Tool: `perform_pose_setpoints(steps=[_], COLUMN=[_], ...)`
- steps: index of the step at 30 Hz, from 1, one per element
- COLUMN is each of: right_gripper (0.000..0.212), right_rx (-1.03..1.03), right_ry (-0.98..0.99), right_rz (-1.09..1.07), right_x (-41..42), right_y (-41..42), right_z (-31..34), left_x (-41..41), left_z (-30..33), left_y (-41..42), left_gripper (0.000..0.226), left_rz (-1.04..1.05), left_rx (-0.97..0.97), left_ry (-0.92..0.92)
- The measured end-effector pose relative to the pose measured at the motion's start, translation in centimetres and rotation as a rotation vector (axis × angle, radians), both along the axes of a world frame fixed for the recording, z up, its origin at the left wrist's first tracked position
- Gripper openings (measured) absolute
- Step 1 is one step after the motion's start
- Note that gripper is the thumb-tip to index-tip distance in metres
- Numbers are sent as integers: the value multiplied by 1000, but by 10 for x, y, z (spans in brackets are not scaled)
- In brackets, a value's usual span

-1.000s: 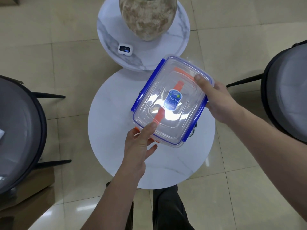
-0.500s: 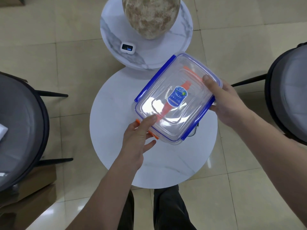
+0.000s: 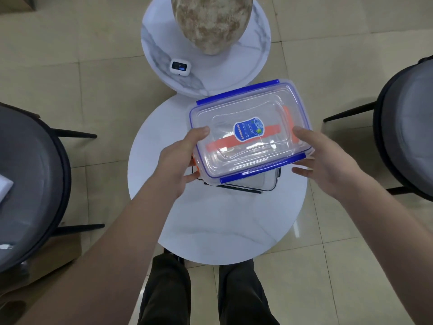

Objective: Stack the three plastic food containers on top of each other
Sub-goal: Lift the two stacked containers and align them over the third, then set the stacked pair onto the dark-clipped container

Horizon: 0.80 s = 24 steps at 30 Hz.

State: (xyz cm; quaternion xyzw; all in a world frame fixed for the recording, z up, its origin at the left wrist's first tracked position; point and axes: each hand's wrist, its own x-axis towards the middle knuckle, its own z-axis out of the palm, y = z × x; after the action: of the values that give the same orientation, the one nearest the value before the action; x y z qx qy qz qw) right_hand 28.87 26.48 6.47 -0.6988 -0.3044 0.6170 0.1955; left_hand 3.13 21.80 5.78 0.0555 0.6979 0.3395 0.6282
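Note:
A clear plastic container with blue latches (image 3: 250,134) and a blue label on its lid sits on top of the others, over the round white table (image 3: 210,219). Orange latches of a second container (image 3: 220,144) show through it. Under these, the black-edged corner of a third container (image 3: 262,184) sticks out at the front. My left hand (image 3: 180,160) grips the blue container's left end, thumb on the lid. At the right end, my right hand (image 3: 328,163) has its thumb on the lid, and its other fingers are spread just below the front right corner.
A higher marble side table (image 3: 248,66) at the back holds a large mottled vase (image 3: 210,22) and a small white device (image 3: 180,67). Dark round chairs stand at left (image 3: 30,184) and right (image 3: 407,137). My legs are below the table's near edge.
The blue-latched container has turned from a diagonal to nearly level across the table. My left hand moved from the front edge to its left end; the right hand stays at the right end.

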Motion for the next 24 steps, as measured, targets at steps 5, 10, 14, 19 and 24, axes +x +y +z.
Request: perform_pose_setpoints(steps=[5,10,14,19,24], right_gripper=[33,19,34,58,79], right_rx=[-43,-5,29,-19,-51], right_ry=[-8,-2,1,33,78], right_rz=[-5,-15,-39,-82,-106], right_x=[-2,-5,-8,-8,-7], right_y=[-8,-16,-24,-47,-68], right_z=[5,12,14,6,-5], left_x=[-4,-10,-18,-25,-19], left_z=[1,-2,-7,-8,0], left_y=[9,11,9,12,19], left_gripper=[29,36,40,77,61], left_rz=[-9,-20,-13,-69,-127], left_rx=[16,18,25,71,73], left_ry=[20,20,7,-36,57])
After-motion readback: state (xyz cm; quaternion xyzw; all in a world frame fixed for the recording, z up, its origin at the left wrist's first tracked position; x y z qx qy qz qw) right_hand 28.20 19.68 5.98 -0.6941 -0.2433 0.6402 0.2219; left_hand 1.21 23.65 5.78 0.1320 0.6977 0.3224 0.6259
